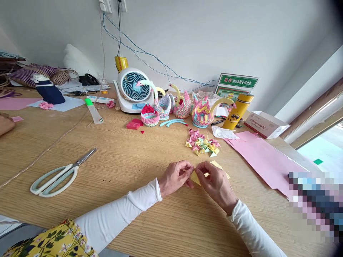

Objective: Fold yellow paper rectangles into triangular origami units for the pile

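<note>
My left hand [177,176] and my right hand [215,184] meet over the wooden table [128,167], fingers pinched together on a small folded piece of yellow paper [195,177]. More yellow paper [218,165] lies flat just behind my right hand. A pile of folded pink, yellow and green paper triangles [203,142] sits a little farther back. Both arms wear white sleeves.
Scissors [57,175] lie at the left. Several paper swans [182,105], a small fan [132,89], a yellow bottle [238,110], a sticky-note box [265,124] and pink sheets [264,157] stand behind and right. Another person's hand [5,124] shows at the far left edge.
</note>
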`<state>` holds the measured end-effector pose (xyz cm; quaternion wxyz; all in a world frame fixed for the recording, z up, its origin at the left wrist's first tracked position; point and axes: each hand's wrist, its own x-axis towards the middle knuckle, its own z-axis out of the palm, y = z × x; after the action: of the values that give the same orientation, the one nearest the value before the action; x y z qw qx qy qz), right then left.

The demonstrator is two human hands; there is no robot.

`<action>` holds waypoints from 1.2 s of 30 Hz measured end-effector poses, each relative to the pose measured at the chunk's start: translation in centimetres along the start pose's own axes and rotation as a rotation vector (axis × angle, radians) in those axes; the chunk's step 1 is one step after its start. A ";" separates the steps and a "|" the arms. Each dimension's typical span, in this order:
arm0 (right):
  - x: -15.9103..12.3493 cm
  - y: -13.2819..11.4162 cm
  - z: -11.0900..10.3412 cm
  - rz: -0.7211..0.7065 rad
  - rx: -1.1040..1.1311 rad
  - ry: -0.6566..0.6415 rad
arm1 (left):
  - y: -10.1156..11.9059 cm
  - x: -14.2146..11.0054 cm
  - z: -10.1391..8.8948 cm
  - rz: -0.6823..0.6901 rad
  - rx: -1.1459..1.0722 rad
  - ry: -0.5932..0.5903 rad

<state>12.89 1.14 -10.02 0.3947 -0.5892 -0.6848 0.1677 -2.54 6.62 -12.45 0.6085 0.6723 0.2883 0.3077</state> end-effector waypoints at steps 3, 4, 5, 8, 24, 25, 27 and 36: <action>0.0 0.2 0.2 -0.022 -0.015 0.004 | 0.1 0.0 0.0 0.005 0.043 0.011; 0.0 0.2 0.3 -0.026 -0.019 0.006 | 0.2 0.0 0.0 0.006 0.059 0.016; 0.1 0.3 0.3 -0.029 -0.023 0.008 | 0.2 0.0 0.0 0.007 0.074 0.021; 0.1 0.2 0.3 -0.023 -0.017 -0.005 | 0.4 0.0 0.0 0.000 0.086 0.024; 0.2 0.1 0.1 0.020 0.002 0.030 | 0.2 0.2 0.2 0.015 0.036 0.044; 0.2 0.2 0.1 0.018 -0.006 0.041 | 0.1 0.2 0.2 0.009 0.011 0.045; 0.1 0.5 0.2 0.002 -0.027 0.056 | -0.1 0.3 0.3 -0.007 -0.034 0.046; 0.0 1.0 0.6 -0.038 -0.037 0.072 | -0.2 0.4 0.5 0.028 -0.027 0.109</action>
<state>13.14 1.48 -11.06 0.4111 -0.5890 -0.6843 0.1261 -1.93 6.63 -12.64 0.5965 0.6502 0.3075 0.3563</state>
